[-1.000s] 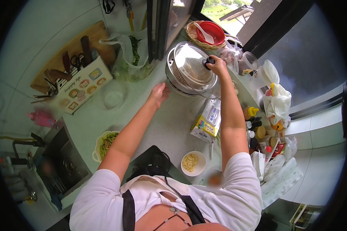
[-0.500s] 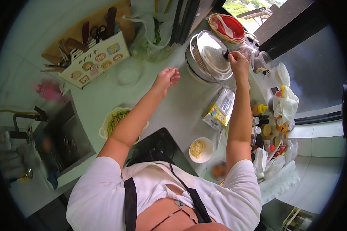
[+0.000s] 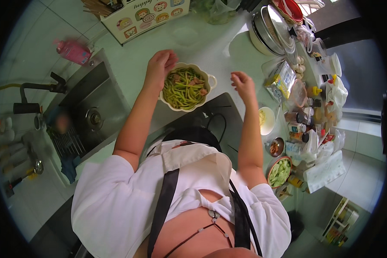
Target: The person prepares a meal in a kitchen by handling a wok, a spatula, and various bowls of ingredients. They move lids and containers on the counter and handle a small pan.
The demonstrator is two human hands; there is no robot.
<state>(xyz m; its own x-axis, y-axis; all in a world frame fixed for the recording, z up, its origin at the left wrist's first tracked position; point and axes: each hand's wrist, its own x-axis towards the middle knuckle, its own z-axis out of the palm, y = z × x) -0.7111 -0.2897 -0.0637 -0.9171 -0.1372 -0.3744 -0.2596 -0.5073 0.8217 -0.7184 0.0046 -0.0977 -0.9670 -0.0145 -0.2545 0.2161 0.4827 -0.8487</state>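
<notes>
A cream scalloped dish (image 3: 165, 102) with a looped handle holds green bean pieces (image 3: 182, 90) and bits of meat. My left hand (image 3: 160, 64) is at the dish's upper left rim, fingers loosely bent and nothing seen in them; whether it touches the rim I cannot tell. To the right of the dish, my right hand (image 3: 244, 84) hovers over the counter with its fingers half curled, apart and without anything in them. Beyond it, at the back right, the glass lid (image 3: 283, 32) leans in the stack of the pot (image 3: 259, 34).
Left lies the sink (image 3: 94, 118) with a black faucet (image 3: 38, 88); a pink bottle (image 3: 74, 51) stands behind it. A black cooktop (image 3: 225, 112) is below the dish. A white bowl (image 3: 268, 121), sliced green vegetable (image 3: 280, 172) and several seasoning jars (image 3: 303, 116) line the right.
My right hand has let go of the lid's knob and come back toward me. My left hand has moved to the dish. The view has shifted, so the dish now shows fully.
</notes>
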